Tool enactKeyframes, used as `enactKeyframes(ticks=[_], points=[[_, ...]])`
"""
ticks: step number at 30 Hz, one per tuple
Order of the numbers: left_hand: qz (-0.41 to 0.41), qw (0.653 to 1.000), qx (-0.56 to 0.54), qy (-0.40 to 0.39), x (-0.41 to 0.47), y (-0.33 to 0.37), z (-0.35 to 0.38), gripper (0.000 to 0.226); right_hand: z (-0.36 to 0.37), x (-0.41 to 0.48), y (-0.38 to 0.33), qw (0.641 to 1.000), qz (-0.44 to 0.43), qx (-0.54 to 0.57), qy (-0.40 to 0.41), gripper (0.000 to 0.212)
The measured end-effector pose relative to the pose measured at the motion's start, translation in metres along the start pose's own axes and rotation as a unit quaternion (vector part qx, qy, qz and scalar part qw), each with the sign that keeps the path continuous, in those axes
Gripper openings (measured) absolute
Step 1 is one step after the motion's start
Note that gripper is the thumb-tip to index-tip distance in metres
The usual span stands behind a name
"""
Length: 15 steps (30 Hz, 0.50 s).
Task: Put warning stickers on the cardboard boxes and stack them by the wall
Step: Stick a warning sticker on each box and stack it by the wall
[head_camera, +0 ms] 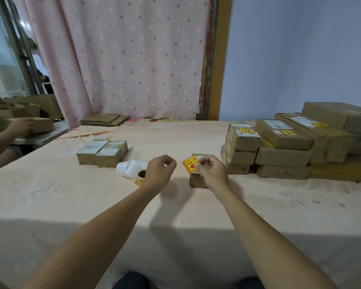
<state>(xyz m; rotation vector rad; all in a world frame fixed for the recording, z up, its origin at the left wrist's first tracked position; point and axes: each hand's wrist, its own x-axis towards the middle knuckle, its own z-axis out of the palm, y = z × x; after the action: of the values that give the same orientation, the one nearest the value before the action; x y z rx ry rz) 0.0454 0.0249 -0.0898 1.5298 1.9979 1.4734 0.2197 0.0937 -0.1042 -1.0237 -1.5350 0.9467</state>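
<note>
My right hand (212,171) pinches a yellow and red warning sticker (190,163) by its right edge, holding it tilted just above a small cardboard box (197,181) at the table's middle. My left hand (159,172) hovers to the left of the sticker with fingers curled and nothing in it. Under the left hand stands a sticker roll (141,178), partly hidden. Two small boxes (102,154) lie side by side further left. Stickered boxes (279,142) are stacked at the right by the blue wall.
A white strip of backing paper (129,166) curls beside the roll. Flattened cardboard (104,119) lies at the table's far edge under the pink curtain. Another person's hand (21,126) handles boxes on a side table at the left.
</note>
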Motion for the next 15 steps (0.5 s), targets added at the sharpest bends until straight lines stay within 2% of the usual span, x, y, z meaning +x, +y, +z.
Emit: enactKeyframes(ticks=[7,11,15], points=[[-0.039,0.990,-0.114,-0.066,0.010,0.010,0.037,0.009,-0.029,0.010,0.009,1.000,0.008,-0.011,-0.026,0.015],[-0.045,0.988,-0.119,-0.091,0.012,0.010,0.053,0.008,-0.041,0.019,0.012,0.999,-0.002,-0.030,-0.023,0.014],[-0.051,0.989,-0.113,-0.079,0.011,0.014,0.064,0.008,-0.040,0.030,0.016,0.999,-0.005,-0.041,-0.012,0.020]])
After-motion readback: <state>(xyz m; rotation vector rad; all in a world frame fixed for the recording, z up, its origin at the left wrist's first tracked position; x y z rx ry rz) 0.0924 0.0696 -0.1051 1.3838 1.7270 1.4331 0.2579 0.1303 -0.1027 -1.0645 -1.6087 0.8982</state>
